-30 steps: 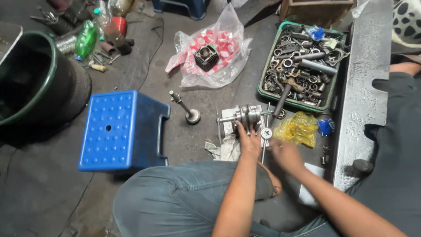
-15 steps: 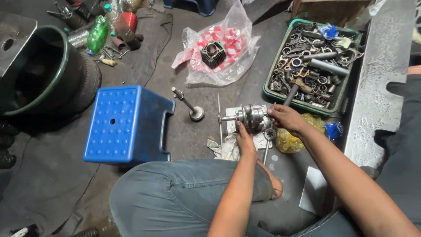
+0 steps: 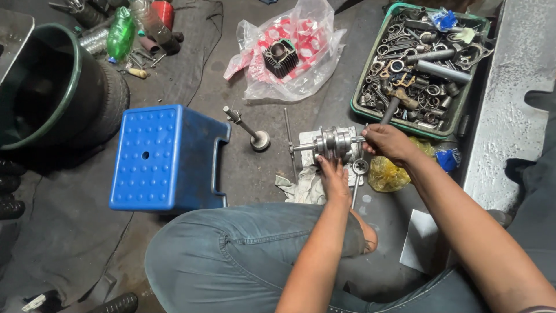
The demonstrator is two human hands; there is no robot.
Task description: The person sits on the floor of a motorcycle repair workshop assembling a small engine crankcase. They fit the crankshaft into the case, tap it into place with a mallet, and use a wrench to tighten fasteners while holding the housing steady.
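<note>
A metal gear shaft (image 3: 331, 142) lies crosswise on a white rag (image 3: 301, 186) on the dark floor in front of my knees. My left hand (image 3: 335, 177) reaches to it from the near side, fingers pressed on the gears. My right hand (image 3: 387, 142) is at the shaft's right end, closed around the grey handle of a hammer-like tool (image 3: 391, 108) whose head lies over the edge of the green tray (image 3: 361, 113). A ring-ended wrench (image 3: 358, 173) lies just below the shaft, and a thin rod (image 3: 287, 137) lies at its left.
The green tray holds several wrenches, sockets and pipes. A blue plastic stool (image 3: 167, 157) stands left, a valve-shaped rod (image 3: 250, 131) beside it. A clear bag holds a finned cylinder (image 3: 281, 58). A black tub in a tyre (image 3: 52, 93), bottles (image 3: 120, 33), a yellow bag (image 3: 387, 176) and a grey ledge (image 3: 508, 93) lie around.
My right hand left the wrench beside my left hand, reached up to the green tray and now grips the tool handle at the shaft's right end. My left hand stayed on the shaft.
</note>
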